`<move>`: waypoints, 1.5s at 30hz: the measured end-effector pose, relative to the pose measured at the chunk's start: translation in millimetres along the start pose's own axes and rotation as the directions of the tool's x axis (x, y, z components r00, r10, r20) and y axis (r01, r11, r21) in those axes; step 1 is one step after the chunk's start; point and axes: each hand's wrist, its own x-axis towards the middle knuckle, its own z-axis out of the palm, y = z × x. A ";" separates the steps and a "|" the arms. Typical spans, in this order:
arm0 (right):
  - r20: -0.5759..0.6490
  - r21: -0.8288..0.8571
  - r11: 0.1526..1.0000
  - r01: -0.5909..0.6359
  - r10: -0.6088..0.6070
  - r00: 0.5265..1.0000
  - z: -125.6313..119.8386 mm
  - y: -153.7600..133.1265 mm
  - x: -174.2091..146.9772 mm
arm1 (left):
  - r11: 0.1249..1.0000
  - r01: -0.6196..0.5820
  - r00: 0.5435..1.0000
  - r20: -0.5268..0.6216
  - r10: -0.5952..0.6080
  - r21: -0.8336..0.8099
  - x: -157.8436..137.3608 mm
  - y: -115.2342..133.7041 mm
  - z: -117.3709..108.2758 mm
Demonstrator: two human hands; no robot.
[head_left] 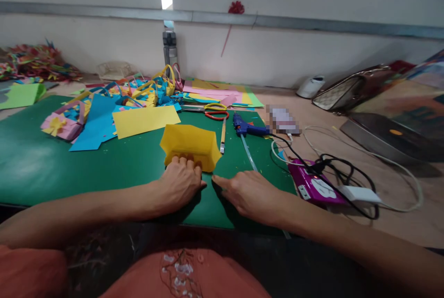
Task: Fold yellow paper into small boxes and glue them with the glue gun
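A folded yellow paper box (194, 138), its flaps standing up, rests on the green cutting mat (132, 168) in front of me. My left hand (182, 182) is closed over its near side, fingertips inside and thumb lower down by the mat. Just right of the box, my right hand (248, 194) has its index finger stretched toward the near corner and the other fingers bent. Nothing shows in the right hand, and its thumb is hidden. Beyond the box lie a yellow-handled cutter knife (223, 134), scissors (215, 112) and a blue glue gun (248, 127).
Flat yellow paper (145, 120) and blue paper (93, 124) lie left, near a small pink paper basket (62, 124) and more baskets. A purple power strip (314, 182) with tangled cables sits at right, with a blurred-out phone (282, 120) behind. A bottle (169, 51) stands by the wall.
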 end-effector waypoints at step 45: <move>-0.783 -0.388 0.886 0.254 -0.462 0.417 1.7 16.7 44.0 | -0.053 0.117 0.993 0.117 0.000 -0.992 12.3 -103.3 14.5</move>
